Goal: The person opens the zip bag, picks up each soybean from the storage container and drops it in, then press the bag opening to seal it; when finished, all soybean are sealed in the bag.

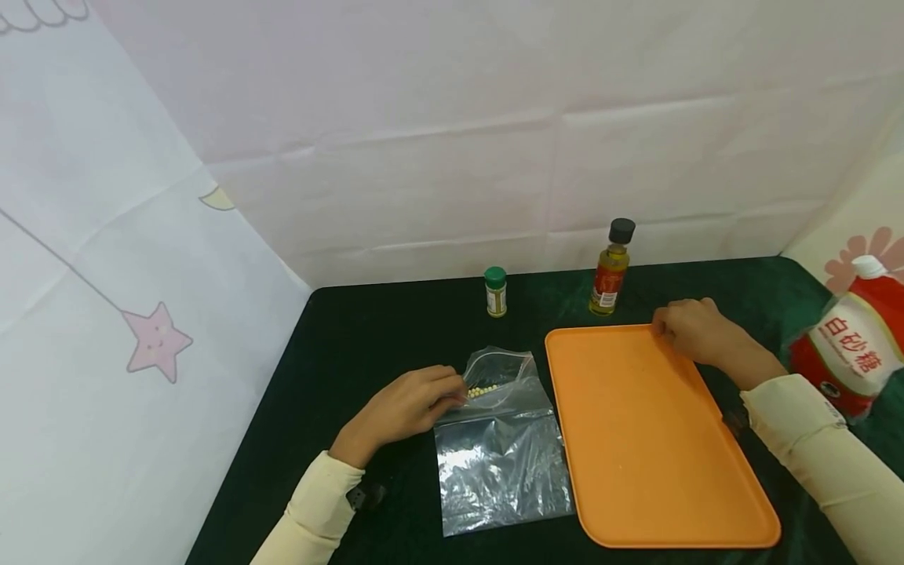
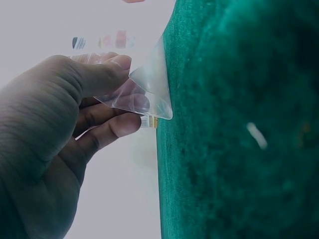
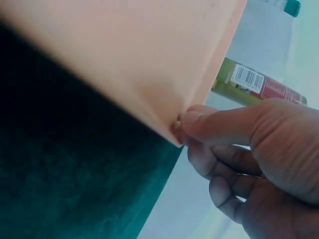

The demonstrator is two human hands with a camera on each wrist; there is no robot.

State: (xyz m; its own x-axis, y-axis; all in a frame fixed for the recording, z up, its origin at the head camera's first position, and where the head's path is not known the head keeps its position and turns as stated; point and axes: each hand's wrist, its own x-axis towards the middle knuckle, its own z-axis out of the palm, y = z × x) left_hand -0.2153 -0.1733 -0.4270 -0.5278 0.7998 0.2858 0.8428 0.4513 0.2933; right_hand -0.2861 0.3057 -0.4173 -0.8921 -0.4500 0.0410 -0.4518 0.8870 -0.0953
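Note:
A clear zip-lock bag point(image 1: 504, 463) lies flat on the dark green cloth, its mouth standing partly open with yellow soybeans point(image 1: 483, 391) inside. My left hand point(image 1: 413, 404) pinches the left edge of that mouth; the left wrist view shows the plastic film point(image 2: 149, 84) between thumb and fingers. To the right lies an orange tray point(image 1: 657, 439). At its far right corner is my right hand point(image 1: 699, 333). In the right wrist view, a pale soybean point(image 3: 177, 124) shows at the tips of the thumb and index finger, which close on it in the corner. The other right fingers are curled.
A small green-capped jar point(image 1: 497, 292) and a black-capped bottle of yellow oil point(image 1: 610, 271) stand behind the bag and tray. A red and white sugar pouch point(image 1: 851, 337) with a white cap is at the right, beyond the right forearm. Pale cloth walls surround the table.

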